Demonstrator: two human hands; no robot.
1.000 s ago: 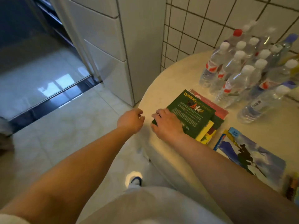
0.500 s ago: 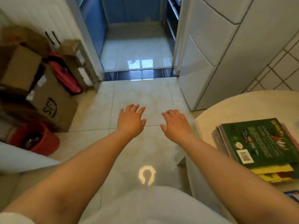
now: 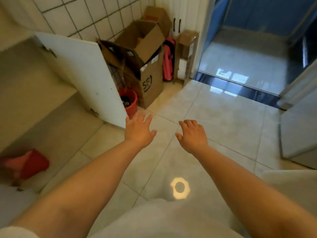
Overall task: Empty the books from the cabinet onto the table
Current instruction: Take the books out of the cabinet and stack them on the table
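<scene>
Hovering over pale floor tiles (image 3: 223,127), palms down: left hand (image 3: 139,130) with fingers spread and released, right hand (image 3: 193,134) with fingers loosely relaxed, both grasping nothing. Glowing between the forearms, a ring-shaped light patch (image 3: 180,187). Lying low at the left inside the open cabinet (image 3: 34,100), a red blurred thing (image 3: 25,164); cannot tell whether a book. Showing at the right edge, a pale table rim (image 3: 289,179). Swinging outward just beyond the left fingertips, the white cabinet door (image 3: 82,73), narrowing the way. Standing behind it, a red bucket (image 3: 129,102) and a cardboard box (image 3: 151,83) reading "SF". Opening farther right, a doorway (image 3: 243,66) onto shiny floor.
</scene>
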